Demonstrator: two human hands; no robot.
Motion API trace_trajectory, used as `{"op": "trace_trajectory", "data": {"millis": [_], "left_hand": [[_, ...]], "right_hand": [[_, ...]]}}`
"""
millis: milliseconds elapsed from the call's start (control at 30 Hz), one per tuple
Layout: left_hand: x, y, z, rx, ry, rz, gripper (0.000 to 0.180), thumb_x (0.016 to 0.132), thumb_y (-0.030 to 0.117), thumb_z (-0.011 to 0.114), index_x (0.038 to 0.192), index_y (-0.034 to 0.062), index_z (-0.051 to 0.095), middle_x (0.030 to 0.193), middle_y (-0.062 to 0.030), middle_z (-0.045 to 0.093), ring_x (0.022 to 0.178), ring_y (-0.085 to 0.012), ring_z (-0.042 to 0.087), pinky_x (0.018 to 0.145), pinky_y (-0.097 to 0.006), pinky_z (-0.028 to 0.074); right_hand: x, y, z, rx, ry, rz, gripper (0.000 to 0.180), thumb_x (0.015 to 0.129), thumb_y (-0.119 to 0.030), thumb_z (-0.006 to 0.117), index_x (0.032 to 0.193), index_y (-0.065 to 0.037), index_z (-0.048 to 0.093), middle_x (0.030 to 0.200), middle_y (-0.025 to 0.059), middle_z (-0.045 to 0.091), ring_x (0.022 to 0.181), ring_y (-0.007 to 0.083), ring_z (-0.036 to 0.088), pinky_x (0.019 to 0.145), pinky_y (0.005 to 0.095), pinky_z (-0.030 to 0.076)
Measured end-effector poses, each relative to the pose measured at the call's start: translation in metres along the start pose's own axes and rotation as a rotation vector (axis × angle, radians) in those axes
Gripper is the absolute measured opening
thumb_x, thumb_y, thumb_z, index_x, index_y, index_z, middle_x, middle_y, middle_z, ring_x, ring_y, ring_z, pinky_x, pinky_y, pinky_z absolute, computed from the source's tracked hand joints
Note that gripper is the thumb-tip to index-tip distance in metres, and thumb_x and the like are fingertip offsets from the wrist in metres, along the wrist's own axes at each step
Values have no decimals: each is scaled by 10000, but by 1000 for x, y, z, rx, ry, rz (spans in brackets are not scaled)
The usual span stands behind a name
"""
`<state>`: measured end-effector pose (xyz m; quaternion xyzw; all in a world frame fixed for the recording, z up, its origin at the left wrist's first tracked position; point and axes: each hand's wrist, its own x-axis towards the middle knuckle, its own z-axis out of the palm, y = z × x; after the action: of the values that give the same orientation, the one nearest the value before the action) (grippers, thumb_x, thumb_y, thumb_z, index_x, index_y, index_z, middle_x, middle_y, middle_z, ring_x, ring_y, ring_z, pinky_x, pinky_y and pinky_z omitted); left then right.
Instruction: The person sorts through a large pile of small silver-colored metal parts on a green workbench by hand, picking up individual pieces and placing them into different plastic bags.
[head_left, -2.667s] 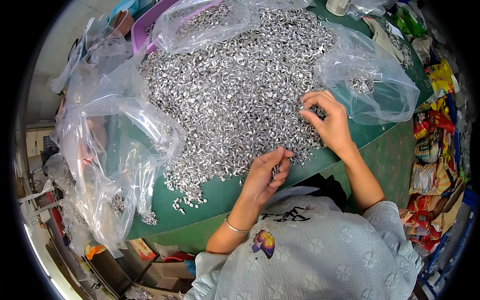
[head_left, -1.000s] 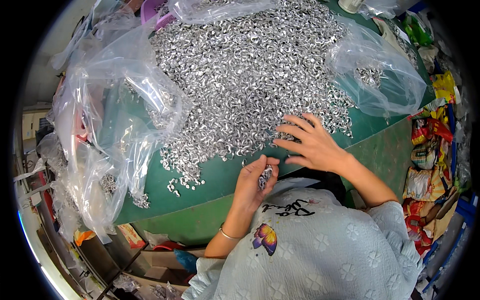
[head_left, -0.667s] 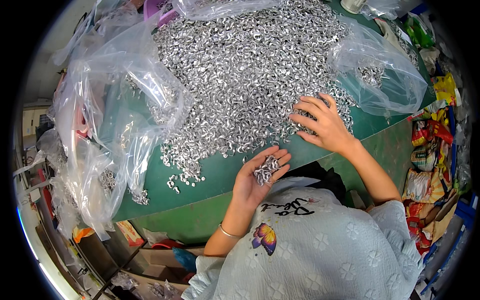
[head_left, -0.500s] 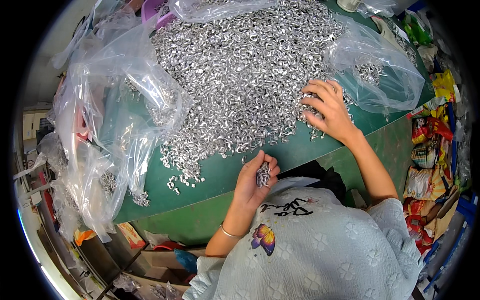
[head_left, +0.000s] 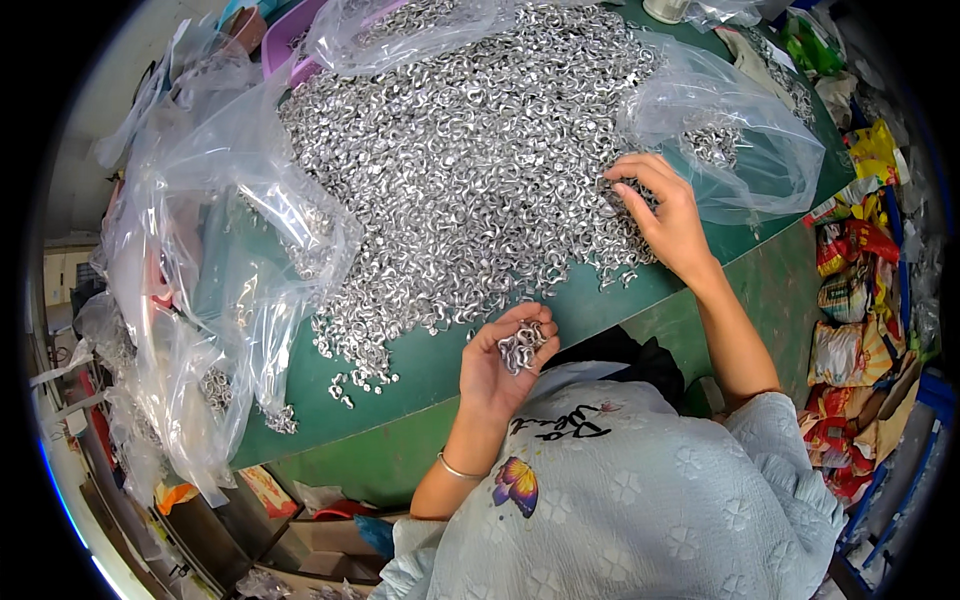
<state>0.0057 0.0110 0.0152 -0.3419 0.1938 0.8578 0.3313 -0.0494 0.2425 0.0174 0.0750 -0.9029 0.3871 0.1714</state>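
A wide heap of small, shiny, curved metal pieces (head_left: 450, 170) covers much of the green table (head_left: 400, 390). Close to the table's near edge, my left hand (head_left: 497, 365) is turned palm up, its fingers curled round a small handful of metal pieces (head_left: 520, 348). My right hand (head_left: 665, 215) is at the heap's right side, with bent fingers and the thumb drawn near them in a pinch. Whatever lies between those fingertips is too small and hidden to make out.
Clear plastic bags lie left (head_left: 200, 270) and right (head_left: 750, 150) of the heap, with metal pieces in or under them. A purple basin (head_left: 285, 45) stands at the far left. Colourful packages (head_left: 850, 300) are stacked right of the table.
My right hand's fingers, spread over the heap before, have drawn together with the thumb. My left hand has rolled further open upward, so more of its metal pieces show. The view has shifted slightly.
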Motion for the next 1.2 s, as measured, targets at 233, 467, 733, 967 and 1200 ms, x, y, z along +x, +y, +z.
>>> {"op": "trace_trajectory", "data": {"millis": [233, 467, 733, 967, 1200], "left_hand": [[18, 1, -23, -78, -286, -176, 322, 943, 276, 455, 703, 62, 471, 645, -27, 368, 543, -107, 359, 431, -208, 298], [20, 2, -20, -51, -216, -136, 335, 954, 315, 435, 711, 89, 478, 592, 6, 340, 435, -52, 273, 338, -173, 177], [25, 5, -11, 78, -184, 14, 256, 938, 250, 482, 978, 8, 557, 719, -24, 469, 514, -61, 363, 371, -166, 271], [34, -1, 3, -174, -389, -122, 334, 939, 161, 410, 1178, -62, 477, 1255, -230, 475, 1133, -347, 505, 951, -435, 447], [35, -11, 15, -27, -399, -52, 408, 945, 166, 334, 1251, -96, 398, 1352, -260, 358, 1313, -376, 263, 1087, -506, 215]], "right_hand": [[-10, -9, 7, -277, -42, -30, 227, 775, -44, 605, 1001, -20, 592, 1024, 97, 572, 979, 278, 509, 834, 381, 383], [-51, -41, 44, -312, -248, -134, 450, 774, -165, 631, 1176, -14, 496, 1290, 181, 402, 1221, 372, 351, 1027, 482, 260], [-60, -23, 11, -103, -252, -371, 212, 742, -89, 587, 941, -32, 633, 1112, 101, 564, 1112, 276, 493, 961, 442, 370], [-59, 18, -34, 4, 171, 120, 139, 752, 28, 619, 888, 7, 636, 859, 115, 632, 778, 263, 568, 704, 329, 453], [-56, 19, -37, -86, -7, 83, 206, 749, -30, 640, 952, -4, 611, 961, 102, 601, 897, 268, 534, 793, 357, 414]]}}
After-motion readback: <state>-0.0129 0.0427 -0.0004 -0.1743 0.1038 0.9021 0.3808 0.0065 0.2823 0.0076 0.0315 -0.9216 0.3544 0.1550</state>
